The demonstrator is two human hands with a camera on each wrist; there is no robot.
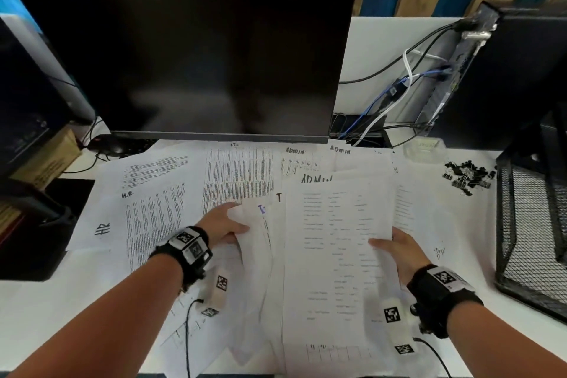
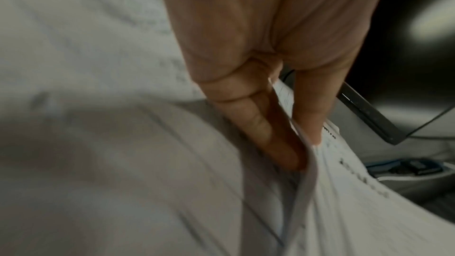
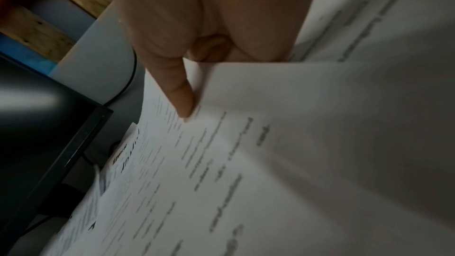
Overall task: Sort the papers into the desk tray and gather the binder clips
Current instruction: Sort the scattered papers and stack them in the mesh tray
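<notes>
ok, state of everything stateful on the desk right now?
Monitor: screen dark.
Left hand: pinches a curled sheet.
Right hand: grips the right edge of the printed sheet.
Loose papers: spread flat over the desk, overlapping.
Binder clips: scattered pile, not gathered.
Mesh tray: at the right edge; contents hard to tell.

Matt white paper sheets [image 1: 334, 255], black wire-mesh tray [image 1: 527, 224], seemingly glossy monitor [image 1: 196, 55].
</notes>
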